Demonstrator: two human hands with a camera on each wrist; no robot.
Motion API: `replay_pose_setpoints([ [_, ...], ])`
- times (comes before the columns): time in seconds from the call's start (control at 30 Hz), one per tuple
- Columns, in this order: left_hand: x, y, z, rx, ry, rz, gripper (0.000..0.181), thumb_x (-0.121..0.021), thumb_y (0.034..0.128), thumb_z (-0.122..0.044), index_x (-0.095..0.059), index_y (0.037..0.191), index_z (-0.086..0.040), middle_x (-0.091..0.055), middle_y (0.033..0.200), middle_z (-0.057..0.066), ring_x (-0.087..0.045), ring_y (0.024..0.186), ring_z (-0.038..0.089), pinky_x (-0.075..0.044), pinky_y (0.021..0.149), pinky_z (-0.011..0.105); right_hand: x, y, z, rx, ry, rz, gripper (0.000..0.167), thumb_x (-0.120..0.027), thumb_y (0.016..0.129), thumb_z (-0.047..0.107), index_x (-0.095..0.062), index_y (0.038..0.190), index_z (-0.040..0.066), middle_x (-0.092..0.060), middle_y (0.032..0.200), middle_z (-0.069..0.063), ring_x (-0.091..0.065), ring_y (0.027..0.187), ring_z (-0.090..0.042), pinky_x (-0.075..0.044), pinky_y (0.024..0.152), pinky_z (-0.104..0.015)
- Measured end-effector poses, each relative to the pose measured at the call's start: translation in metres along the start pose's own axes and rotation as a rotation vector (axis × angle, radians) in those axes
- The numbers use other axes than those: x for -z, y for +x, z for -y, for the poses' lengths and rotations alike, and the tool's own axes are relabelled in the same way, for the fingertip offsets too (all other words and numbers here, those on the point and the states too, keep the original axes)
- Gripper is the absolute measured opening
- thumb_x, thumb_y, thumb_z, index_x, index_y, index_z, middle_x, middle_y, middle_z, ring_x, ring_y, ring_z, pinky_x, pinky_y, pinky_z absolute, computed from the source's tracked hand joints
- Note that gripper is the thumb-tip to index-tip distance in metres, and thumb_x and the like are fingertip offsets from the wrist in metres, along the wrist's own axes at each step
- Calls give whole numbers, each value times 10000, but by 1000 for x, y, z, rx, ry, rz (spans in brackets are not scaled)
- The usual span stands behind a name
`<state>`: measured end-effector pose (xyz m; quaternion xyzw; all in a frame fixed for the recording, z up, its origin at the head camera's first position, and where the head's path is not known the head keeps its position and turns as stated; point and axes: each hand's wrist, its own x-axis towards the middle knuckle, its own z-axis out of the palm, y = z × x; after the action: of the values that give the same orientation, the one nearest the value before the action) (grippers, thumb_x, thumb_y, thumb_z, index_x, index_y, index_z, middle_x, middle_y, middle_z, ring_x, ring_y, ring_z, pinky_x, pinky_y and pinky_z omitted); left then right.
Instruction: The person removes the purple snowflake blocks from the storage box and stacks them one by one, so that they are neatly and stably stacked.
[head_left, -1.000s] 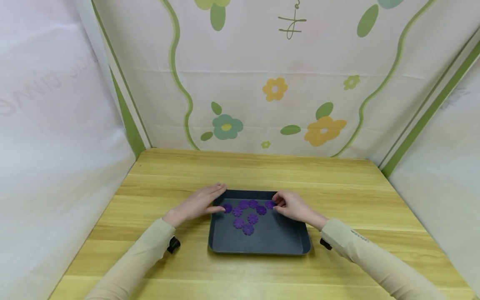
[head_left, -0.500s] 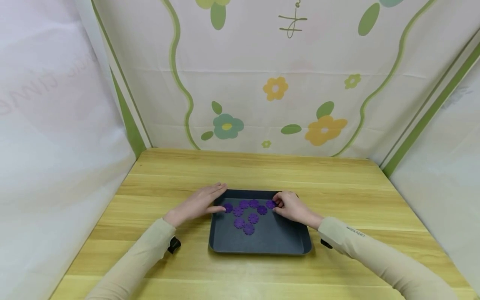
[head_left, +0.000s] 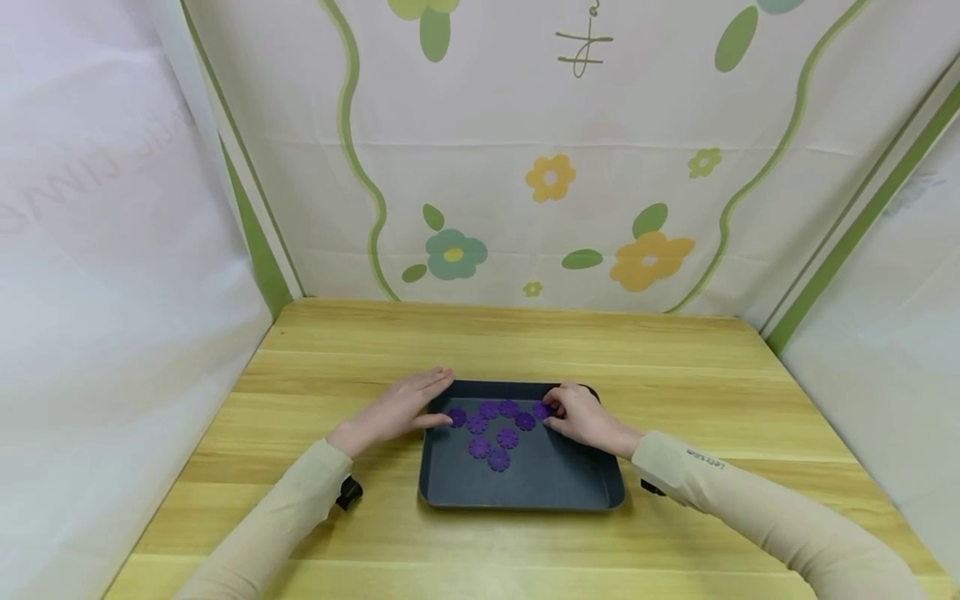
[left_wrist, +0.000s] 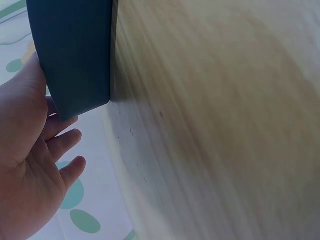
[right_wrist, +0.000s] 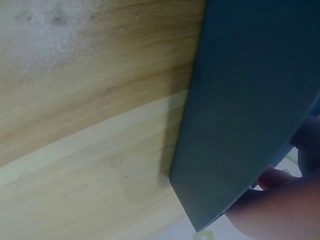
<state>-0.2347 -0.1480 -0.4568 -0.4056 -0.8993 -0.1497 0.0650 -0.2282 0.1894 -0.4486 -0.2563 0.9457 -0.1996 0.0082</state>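
A dark grey tray [head_left: 555,483] holds several purple flower-shaped pieces [head_left: 507,438], most of them in its upper left half. My left hand [head_left: 397,408] lies at the tray's back left corner, fingers extended along the outside and thumb over the rim; in the left wrist view this hand [left_wrist: 25,160] is beside the tray's wall [left_wrist: 75,55]. Over the back right corner, my right hand [head_left: 588,419] has curled fingers and thumb at a purple piece [head_left: 542,411], partly hidden by them. In the right wrist view the tray's wall [right_wrist: 245,100] covers part of that hand [right_wrist: 280,205].
The tray sits on a wooden table [head_left: 360,333]. Behind the table hangs a white cloth [head_left: 480,100] with a printed flower pattern, and pale cloth walls [head_left: 112,292] rise at both sides. Black straps [head_left: 349,492] show at both wrists.
My right hand and forearm have shifted very slightly to the left, with the fingers staying at the same purple piece. The left hand and the tray look almost unchanged.
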Motion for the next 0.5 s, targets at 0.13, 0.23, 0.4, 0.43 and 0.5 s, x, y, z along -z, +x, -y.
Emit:
replay_pose_setpoints([
  [0.13,-1,0,1,-2,-2,-4,735,-665,929,-408,-435,1470,33,-459,1507,231,-466,1398,370,-418,1138,505,1,-1,2,7,2,-4,192,-768,842,80,-711,1004,-5,-649,930,-128,-641,798,-206,-569,693,-302],
  [0.23,-1,0,1,-8,-1,-11,733,-668,927,-406,-440,1466,36,-464,1503,232,-469,1396,367,-421,1138,495,1,-1,2,13,3,-6,181,-770,835,71,-707,989,0,-645,923,-131,-645,794,-211,-572,690,-313],
  [0.4,-1,-1,1,-25,11,-29,726,-680,919,-394,-455,1453,44,-482,1488,235,-489,1377,373,-436,1122,498,0,0,1,19,0,-10,169,-776,830,75,-705,969,10,-645,912,-120,-641,787,-199,-572,688,-314],
  [0.43,-1,-1,1,-28,15,-33,725,-682,918,-392,-458,1452,44,-485,1485,236,-494,1373,374,-439,1119,497,0,0,1,22,-3,-12,166,-777,828,75,-705,963,12,-645,907,-117,-640,784,-196,-571,685,-311],
  [0.5,-1,-1,0,-26,20,-35,726,-682,918,-395,-458,1452,42,-488,1483,233,-496,1372,369,-441,1118,496,-1,0,0,25,-7,-15,160,-780,825,73,-703,953,14,-643,898,-112,-636,778,-190,-568,680,-300],
])
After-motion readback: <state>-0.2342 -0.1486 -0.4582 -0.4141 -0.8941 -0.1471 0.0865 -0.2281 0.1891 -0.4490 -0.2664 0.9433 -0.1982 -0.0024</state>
